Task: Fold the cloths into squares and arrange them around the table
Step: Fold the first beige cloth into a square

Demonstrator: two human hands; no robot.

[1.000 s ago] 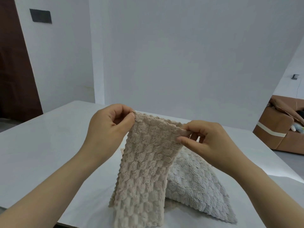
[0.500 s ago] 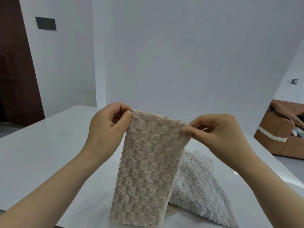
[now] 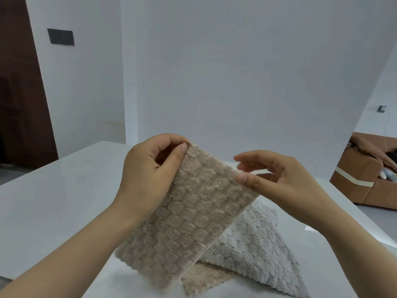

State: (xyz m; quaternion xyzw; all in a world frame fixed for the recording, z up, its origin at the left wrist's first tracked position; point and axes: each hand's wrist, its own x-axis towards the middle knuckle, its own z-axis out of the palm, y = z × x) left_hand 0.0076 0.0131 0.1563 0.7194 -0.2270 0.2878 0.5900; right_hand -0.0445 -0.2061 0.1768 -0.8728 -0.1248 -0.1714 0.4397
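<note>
Beige cloth point(image 3: 189, 222) — strip-folded, not yet square; left hand point(image 3: 148, 175) pinches its corner, right hand point(image 3: 285, 179) slack; grey cloth point(image 3: 257, 250) awaits on table point(image 3: 53, 201).

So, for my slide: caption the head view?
Left hand pinches beige cloth above grey cloth on table; right hand open.

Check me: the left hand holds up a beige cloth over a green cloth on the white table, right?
Not green: the head view shows a grey cloth beneath. The left hand does hold the beige cloth up over the white table.
</note>
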